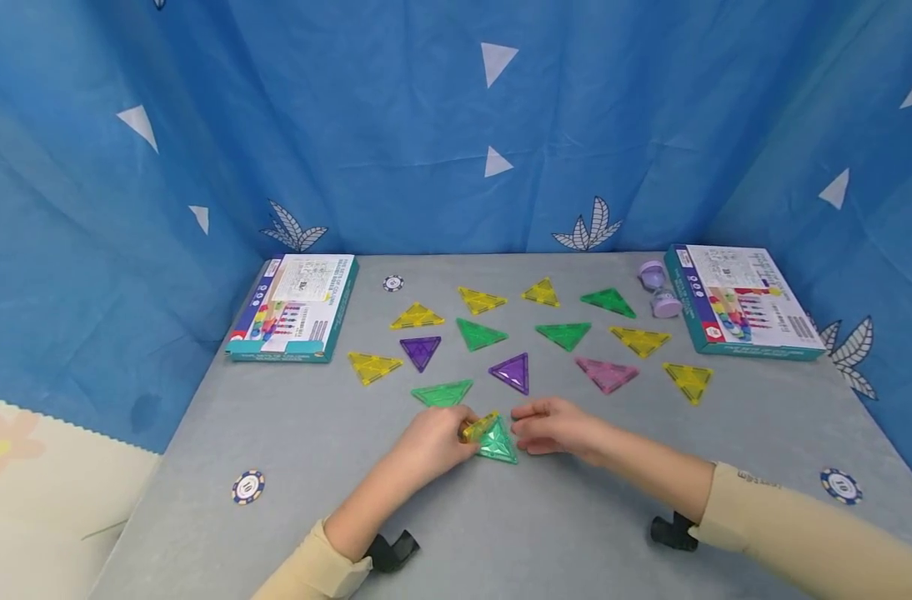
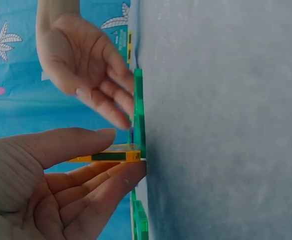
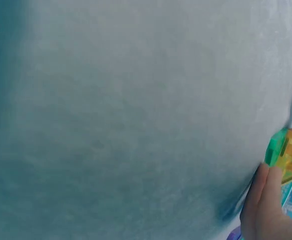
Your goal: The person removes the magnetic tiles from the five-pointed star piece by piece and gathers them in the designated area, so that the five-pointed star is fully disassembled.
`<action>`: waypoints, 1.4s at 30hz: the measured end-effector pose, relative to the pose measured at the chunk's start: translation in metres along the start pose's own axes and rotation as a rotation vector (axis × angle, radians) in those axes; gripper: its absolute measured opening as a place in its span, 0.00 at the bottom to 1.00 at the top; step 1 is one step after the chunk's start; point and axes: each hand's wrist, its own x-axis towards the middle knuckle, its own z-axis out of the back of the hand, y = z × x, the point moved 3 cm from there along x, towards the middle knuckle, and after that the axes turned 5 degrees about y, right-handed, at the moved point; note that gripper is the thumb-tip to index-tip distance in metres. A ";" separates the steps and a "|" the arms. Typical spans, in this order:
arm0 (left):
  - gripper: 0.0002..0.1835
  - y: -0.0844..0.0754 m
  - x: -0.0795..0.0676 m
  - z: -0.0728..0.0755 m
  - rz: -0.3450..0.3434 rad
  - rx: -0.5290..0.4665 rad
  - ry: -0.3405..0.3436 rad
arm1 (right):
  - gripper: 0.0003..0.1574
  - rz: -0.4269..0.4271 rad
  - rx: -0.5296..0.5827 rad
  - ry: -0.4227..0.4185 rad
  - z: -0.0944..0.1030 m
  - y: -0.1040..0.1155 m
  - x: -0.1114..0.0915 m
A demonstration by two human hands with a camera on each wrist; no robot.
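My left hand (image 1: 439,442) pinches a yellow triangular magnetic tile (image 2: 108,156) between thumb and fingers. It stands on edge against one side of a green triangular magnetic tile (image 1: 498,442), which lies flat on the table. To the right of the green tile is my right hand (image 1: 557,427), its fingers loosely bent and nothing in them. In the left wrist view the right palm (image 2: 83,55) faces the two tiles. The right wrist view catches only part of the right hand (image 3: 268,205), low at the right edge, beside the yellow tile (image 3: 291,155).
Several loose triangle tiles lie beyond the hands, among them a purple one (image 1: 512,372), a pink one (image 1: 607,374) and a green one (image 1: 443,393). Boxes stand at back left (image 1: 294,308) and back right (image 1: 744,302), with a purple sand timer (image 1: 659,289) beside the right one.
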 end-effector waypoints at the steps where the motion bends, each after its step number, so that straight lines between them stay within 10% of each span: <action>1: 0.15 0.000 0.000 0.000 -0.002 -0.002 0.006 | 0.32 -0.016 0.024 0.011 0.001 -0.001 -0.003; 7: 0.16 0.001 0.002 0.001 -0.018 -0.039 0.010 | 0.35 -0.045 0.129 0.049 -0.003 -0.006 -0.009; 23: 0.09 0.020 0.004 0.007 0.029 -0.249 -0.014 | 0.26 0.092 -0.045 -0.082 0.007 -0.017 0.001; 35: 0.20 0.115 0.028 0.119 0.318 -0.576 -0.256 | 0.24 0.091 -0.061 -0.075 0.019 -0.025 -0.004; 42: 0.21 0.155 0.063 0.125 0.481 -0.392 -0.244 | 0.24 0.097 -0.048 -0.069 0.019 -0.027 -0.003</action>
